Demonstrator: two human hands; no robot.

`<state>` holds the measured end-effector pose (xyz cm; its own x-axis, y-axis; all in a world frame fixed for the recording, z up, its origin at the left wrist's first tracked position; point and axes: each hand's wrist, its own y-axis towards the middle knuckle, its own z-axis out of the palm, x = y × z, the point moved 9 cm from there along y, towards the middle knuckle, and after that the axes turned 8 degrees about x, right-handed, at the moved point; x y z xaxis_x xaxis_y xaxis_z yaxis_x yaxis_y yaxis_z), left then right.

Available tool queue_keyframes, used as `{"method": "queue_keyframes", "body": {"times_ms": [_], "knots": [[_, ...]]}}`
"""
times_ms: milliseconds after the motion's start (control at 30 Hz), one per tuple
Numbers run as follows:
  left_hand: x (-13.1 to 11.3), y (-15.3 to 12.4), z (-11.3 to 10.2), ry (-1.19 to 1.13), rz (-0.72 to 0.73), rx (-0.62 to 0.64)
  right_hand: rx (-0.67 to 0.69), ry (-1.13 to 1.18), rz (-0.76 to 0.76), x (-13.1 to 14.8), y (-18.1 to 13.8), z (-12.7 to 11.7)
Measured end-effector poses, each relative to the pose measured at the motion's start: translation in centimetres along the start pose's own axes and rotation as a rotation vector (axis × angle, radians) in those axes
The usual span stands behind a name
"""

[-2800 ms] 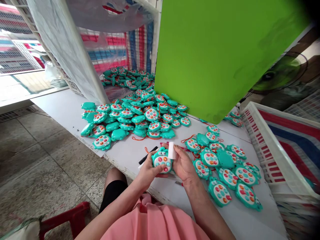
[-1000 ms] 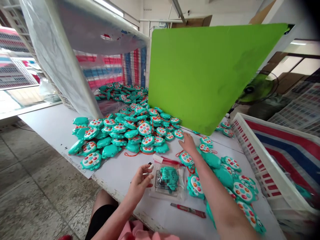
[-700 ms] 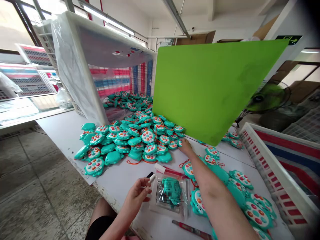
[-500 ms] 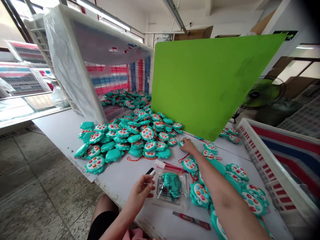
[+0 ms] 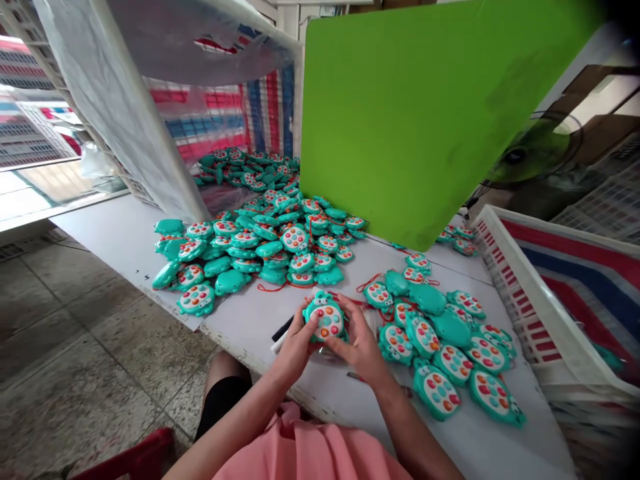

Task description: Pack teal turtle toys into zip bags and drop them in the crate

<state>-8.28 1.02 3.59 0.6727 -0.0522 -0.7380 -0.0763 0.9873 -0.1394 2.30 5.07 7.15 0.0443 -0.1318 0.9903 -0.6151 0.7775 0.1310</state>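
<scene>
A teal turtle-shaped push-button toy (image 5: pixel 326 321), its white face dotted with coloured buttons, is held upright between both hands above the table's front edge. My left hand (image 5: pixel 296 341) is closed on its left side, thumb on the buttons. My right hand (image 5: pixel 361 341) grips its right side. Underneath, a clear plastic bag is mostly hidden by the hands. Beside my left hand lie a black marker (image 5: pixel 283 328) and a white one. A utility knife (image 5: pixel 354 377) is partly covered by my right forearm.
A big heap of the same toys (image 5: pixel 250 250) spills from a plastic-lined crate (image 5: pixel 170 160) lying on its side. More toys (image 5: pixel 453 363) lie to the right. A green board (image 5: pixel 400 127) stands behind. A white crate (image 5: pixel 545 333) with striped lining is at the right edge.
My right hand has come back from the far side of the table to the front. Both hands now hold the turtle toy together. The view has tilted down.
</scene>
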Motion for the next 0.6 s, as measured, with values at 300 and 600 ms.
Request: {"method": "queue_keyframes", "body": {"times_ms": [300,600], "knots": [[-1.2,-0.7,-0.8,0.281,0.075,0.063,-0.02,0.417,0.222,-4.4,-0.2,1.2],[-1.9,-0.9,0.5,0.541,0.099,0.134,-0.033,0.011,0.111,-0.6,0.4,0.7]]}}
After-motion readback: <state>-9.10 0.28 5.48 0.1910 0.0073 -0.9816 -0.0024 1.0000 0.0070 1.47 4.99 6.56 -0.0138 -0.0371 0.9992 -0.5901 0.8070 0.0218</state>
